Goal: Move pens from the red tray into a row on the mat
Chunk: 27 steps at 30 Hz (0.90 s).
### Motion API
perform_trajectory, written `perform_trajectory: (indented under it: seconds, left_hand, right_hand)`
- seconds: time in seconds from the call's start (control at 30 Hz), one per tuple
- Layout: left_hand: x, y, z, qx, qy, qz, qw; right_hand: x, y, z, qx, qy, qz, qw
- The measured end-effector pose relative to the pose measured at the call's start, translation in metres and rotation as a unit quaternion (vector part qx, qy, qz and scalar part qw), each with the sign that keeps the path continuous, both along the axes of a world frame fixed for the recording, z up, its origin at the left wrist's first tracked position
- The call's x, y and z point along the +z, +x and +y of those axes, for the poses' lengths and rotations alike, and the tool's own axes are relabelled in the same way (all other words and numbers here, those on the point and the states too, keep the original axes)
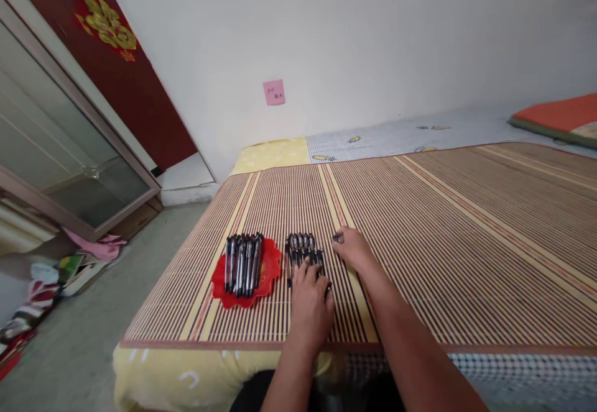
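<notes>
My left hand (310, 297) lies over a row of dark pens (303, 242) on the striped mat. Its fingers are apart and touch the pens, covering their lower parts. To the right of that row, just above the mat, my right hand (353, 248) pinches a small dark piece (337, 238) between thumb and fingertips. Most of this piece is hidden, so its kind is unclear. Left of the row, a pile of black-and-clear pens (242, 266) rests on a red scalloped plate (270, 283).
The striped mat (420, 263) covers a bed. A folded orange cloth item (559, 115) lies at the far right. A pink note (273, 92) is stuck on the wall. Beyond the bed's left side are a glass-paned door (69, 145) and things on the floor.
</notes>
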State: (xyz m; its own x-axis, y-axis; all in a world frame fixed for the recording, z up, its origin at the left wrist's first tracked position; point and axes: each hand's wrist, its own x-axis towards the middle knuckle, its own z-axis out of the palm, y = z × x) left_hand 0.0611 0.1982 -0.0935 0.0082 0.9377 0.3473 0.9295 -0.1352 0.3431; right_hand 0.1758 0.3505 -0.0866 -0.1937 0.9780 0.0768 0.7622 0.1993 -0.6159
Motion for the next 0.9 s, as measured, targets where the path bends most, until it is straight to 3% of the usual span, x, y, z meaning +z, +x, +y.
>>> perform_trajectory:
  seconds: [0.13,0.4,0.9]
  left_hand:
    - [-0.001,0.0,0.0,0.003,0.002,-0.002,1.0]
    - [-0.003,0.0,0.0,0.01,0.003,-0.016,1.0]
    - [-0.003,0.0,0.0,0.004,0.013,-0.035,0.999]
  right_hand:
    - [0.004,-0.018,0.012,0.014,-0.015,0.039,0.999]
    - [0.008,-0.053,0.028,0.042,-0.007,0.003,0.999]
    - [0.008,-0.043,0.024,0.066,-0.009,-0.009,0.998]
